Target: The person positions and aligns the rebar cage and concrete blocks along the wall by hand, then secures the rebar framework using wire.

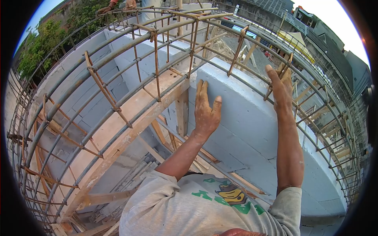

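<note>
My left hand (206,112) lies against the side of the white block wall (236,114), near its upper left corner, with fingers stretched and thumb apart. Nothing is held in it. Farther right, my right hand (281,84) is raised at the rebar cage (240,43). Its fingers are closed around a stirrup, partly hidden by the bars, and the thumb points up. Long curved bars tied with rusty stirrups pass above the wall top and over a wooden formwork board (138,104) to the left.
Wooden props (183,114) stand under the formwork. Another block wall (92,70) is behind the cage at left. At the top left, a co-worker's hand (105,10) rests near the bars. Roofs (271,13) and scattered timber lie beyond.
</note>
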Demonstrator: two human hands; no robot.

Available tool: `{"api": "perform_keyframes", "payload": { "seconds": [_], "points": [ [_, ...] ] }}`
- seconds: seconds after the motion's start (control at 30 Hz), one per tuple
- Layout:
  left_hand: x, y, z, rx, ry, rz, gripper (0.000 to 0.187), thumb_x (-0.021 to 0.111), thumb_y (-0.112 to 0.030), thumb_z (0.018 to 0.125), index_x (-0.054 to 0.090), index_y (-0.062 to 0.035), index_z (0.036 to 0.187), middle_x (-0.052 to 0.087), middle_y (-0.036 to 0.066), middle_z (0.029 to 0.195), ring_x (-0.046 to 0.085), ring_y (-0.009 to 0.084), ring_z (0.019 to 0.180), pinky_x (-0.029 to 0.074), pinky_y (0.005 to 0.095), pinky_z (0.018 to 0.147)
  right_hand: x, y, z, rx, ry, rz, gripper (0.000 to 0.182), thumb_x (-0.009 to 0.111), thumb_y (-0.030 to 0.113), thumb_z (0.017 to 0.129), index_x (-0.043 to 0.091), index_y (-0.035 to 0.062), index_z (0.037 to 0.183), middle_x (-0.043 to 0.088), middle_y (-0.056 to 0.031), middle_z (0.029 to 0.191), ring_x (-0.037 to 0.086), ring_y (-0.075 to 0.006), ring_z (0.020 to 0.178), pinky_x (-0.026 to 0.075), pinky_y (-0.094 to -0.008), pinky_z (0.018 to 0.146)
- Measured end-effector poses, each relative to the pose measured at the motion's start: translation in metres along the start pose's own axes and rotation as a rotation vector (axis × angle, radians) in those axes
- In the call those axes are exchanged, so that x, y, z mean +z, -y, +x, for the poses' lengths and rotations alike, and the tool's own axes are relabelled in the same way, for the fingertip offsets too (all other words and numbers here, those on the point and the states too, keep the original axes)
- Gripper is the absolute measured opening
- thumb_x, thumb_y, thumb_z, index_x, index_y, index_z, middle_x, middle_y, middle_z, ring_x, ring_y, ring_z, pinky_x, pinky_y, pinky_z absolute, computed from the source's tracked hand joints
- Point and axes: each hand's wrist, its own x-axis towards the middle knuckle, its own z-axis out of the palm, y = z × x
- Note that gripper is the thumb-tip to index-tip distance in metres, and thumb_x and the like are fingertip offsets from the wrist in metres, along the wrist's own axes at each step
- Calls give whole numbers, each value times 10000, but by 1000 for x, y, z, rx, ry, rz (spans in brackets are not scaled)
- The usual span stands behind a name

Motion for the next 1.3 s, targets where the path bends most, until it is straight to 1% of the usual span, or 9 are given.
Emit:
{"api": "perform_keyframes", "payload": {
  "seconds": [0.17, 0.3, 0.63, 0.83, 0.93, 1.13, 1.17, 1.27, 1.3],
  "points": [
    [9, 6, -5, 38, 9, -2, 704, 483, -339, 1016, 217, 117, 1482, 174, 377, 1528, 223, 507, 1423, 214, 511, 1167, 1, 3, 1, -103, -57, -43, 619, 677, 522, 851, 580, -62, 1033, 606, -166, 901, 598, -277, 894, 468, -392, 821],
    [5, 6, -3, 45, 43, 21, 719, 484, -343, 1015, 210, 136, 1476, 163, 391, 1525, 216, 515, 1422, 207, 529, 1165, 1, 9, -6, -88, -87, -7, 606, 672, 542, 850, 606, -55, 933, 591, -140, 835, 571, -240, 813, 461, -366, 767],
    [20, 8, -6, 140, -14, 143, 795, 479, -409, 1017, 187, 194, 1445, 139, 438, 1493, 192, 544, 1417, 220, 524, 1163, -2, 17, -3, -40, -62, 7, 588, 701, 539, 843, 588, -36, 894, 554, -92, 785, 530, -183, 739, 442, -321, 683],
    [21, 5, -3, 134, -16, 81, 777, 534, -345, 994, 192, 187, 1445, 150, 453, 1480, 215, 576, 1390, 229, 577, 1144, 1, 13, -16, -42, -48, 77, 550, 700, 528, 858, 574, -5, 902, 540, -58, 783, 514, -158, 741, 435, -303, 690],
    [27, 5, -2, 147, -44, 129, 807, 497, -414, 1009, 199, 207, 1431, 146, 462, 1475, 195, 561, 1408, 253, 533, 1146, 0, 6, -14, -26, -23, 73, 549, 697, 529, 860, 575, -6, 897, 553, -68, 780, 525, -179, 743, 440, -324, 693],
    [22, 1, -2, 143, -12, 202, 816, 507, -416, 1004, 202, 215, 1422, 141, 468, 1473, 224, 569, 1393, 251, 549, 1141, -6, 15, -11, -52, -30, -123, 572, 705, 540, 841, 590, -19, 887, 569, -95, 764, 559, -229, 759, 458, -370, 716],
    [21, 0, -3, 148, -13, 201, 809, 510, -407, 1002, 202, 211, 1425, 146, 471, 1468, 231, 577, 1385, 258, 572, 1128, -9, 17, -10, 11, 52, -63, 630, 715, 531, 834, 602, -53, 1039, 572, -91, 790, 566, -222, 779, 467, -356, 749],
    [24, 1, 0, 157, -40, 208, 794, 516, -387, 999, 204, 203, 1430, 155, 477, 1461, 244, 595, 1368, 273, 614, 1103, -6, 24, -27, -3, 41, 20, 722, 712, 508, 845, 543, -82, 1225, 576, -110, 888, 561, -214, 835, 468, -353, 789],
    [27, 2, 0, 159, -52, 201, 792, 514, -387, 999, 207, 204, 1428, 154, 477, 1461, 243, 597, 1367, 273, 613, 1104, -5, 14, -30, -26, 52, 11, 805, 710, 485, 859, 450, -96, 1352, 557, -130, 980, 549, -209, 897, 466, -356, 814]
  ]
}}
